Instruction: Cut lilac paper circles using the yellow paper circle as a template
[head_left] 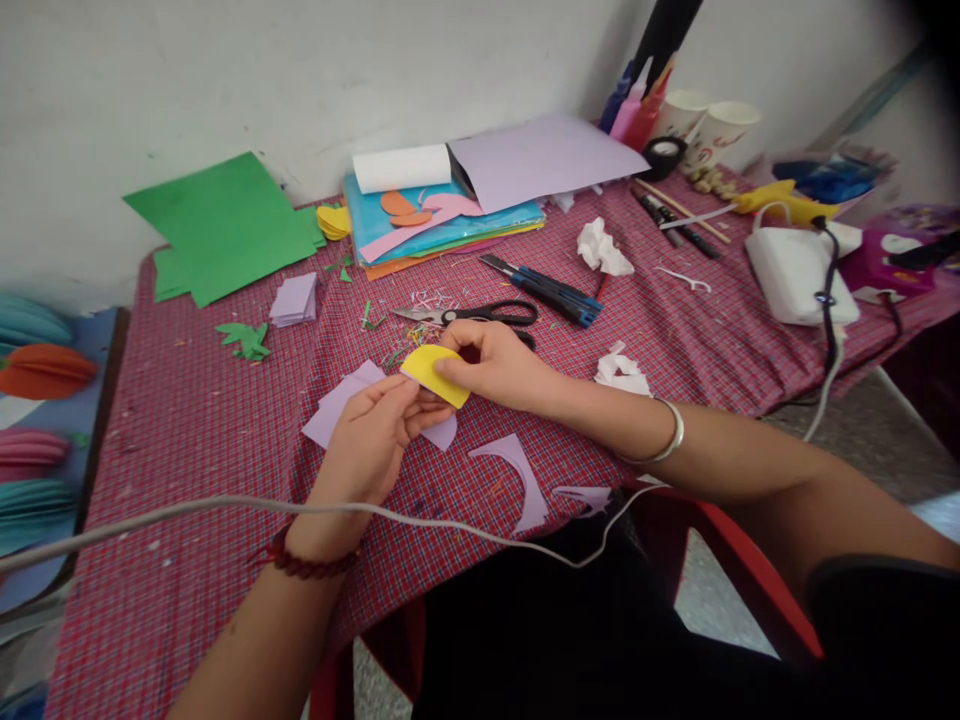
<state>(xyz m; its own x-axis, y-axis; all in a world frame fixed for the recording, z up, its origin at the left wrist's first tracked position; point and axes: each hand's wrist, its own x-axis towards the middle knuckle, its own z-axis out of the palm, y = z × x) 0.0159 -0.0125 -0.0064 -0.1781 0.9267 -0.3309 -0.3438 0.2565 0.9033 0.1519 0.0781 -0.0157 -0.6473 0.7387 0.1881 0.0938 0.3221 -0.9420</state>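
Note:
A yellow paper piece (427, 366) with a rounded edge is held between both hands, above the table. My right hand (501, 365) pinches its right side, thumb on top. My left hand (371, 430) is closed at its lower left edge, and a thin purple edge shows beside the yellow there. Beneath the hands lie purple paper pieces (341, 405), partly hidden. Scissors with black handles (427, 316) rest just beyond my right hand, their handles partly covered by it. A curved purple paper offcut (521, 480) lies nearer to me.
Green sheets (232, 235), a blue packet of paper (367, 225) and a large purple sheet (540, 160) lie along the wall. Blue-black cutters (551, 290) sit beyond the scissors. A white power box (799, 275) stands at right. A pale cable (450, 525) crosses in front of my left wrist.

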